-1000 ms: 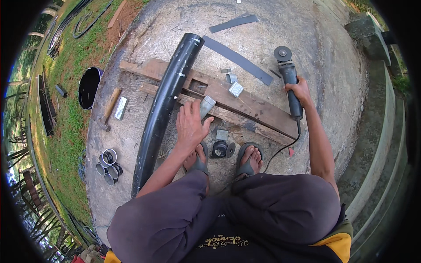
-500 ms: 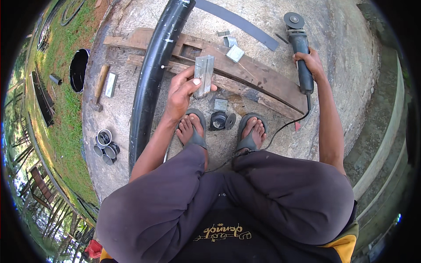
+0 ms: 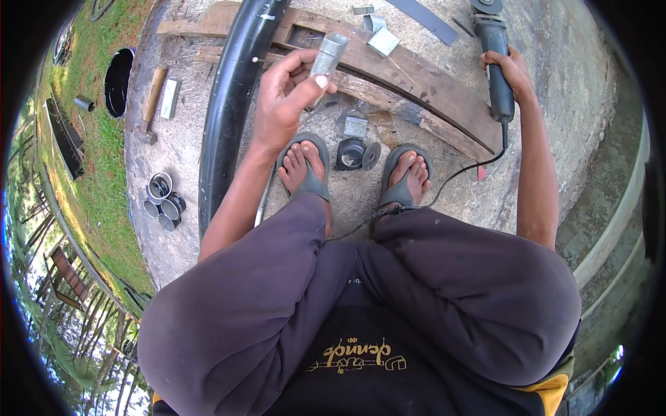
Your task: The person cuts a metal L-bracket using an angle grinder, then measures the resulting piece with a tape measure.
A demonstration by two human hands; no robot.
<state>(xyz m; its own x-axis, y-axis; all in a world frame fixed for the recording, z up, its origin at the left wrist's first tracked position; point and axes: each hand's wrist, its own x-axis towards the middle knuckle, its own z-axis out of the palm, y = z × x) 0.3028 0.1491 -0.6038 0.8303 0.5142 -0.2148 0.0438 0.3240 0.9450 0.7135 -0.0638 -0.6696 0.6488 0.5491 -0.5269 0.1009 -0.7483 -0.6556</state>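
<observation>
A bent piece of galvanized sheet metal [image 3: 329, 54] is pinched between the thumb and fingers of my left hand [image 3: 286, 97], raised above the wooden planks. My right hand [image 3: 512, 75] is wrapped round the body of an angle grinder [image 3: 501, 87], whose disc [image 3: 487, 5] points away from me at the top edge. Its black cord [image 3: 454, 182] runs back between my feet. Near my left hand, a long black pipe [image 3: 232, 118] lies across a brown wooden plank [image 3: 409, 80]. Another folded metal piece [image 3: 383, 41] rests on that plank.
A hammer [image 3: 151, 104] and a metal strip [image 3: 169, 99] lie left of the pipe. Several short black pipe rings [image 3: 165, 201] stand nearer me. Between my feet are a small metal piece [image 3: 355, 126], a black round part [image 3: 350, 154] and a loose disc [image 3: 372, 156].
The sheet metal piece has been turned in my left hand, now showing a curved end. My right hand has shifted slightly outward and away with the grinder. The whole view has moved a little.
</observation>
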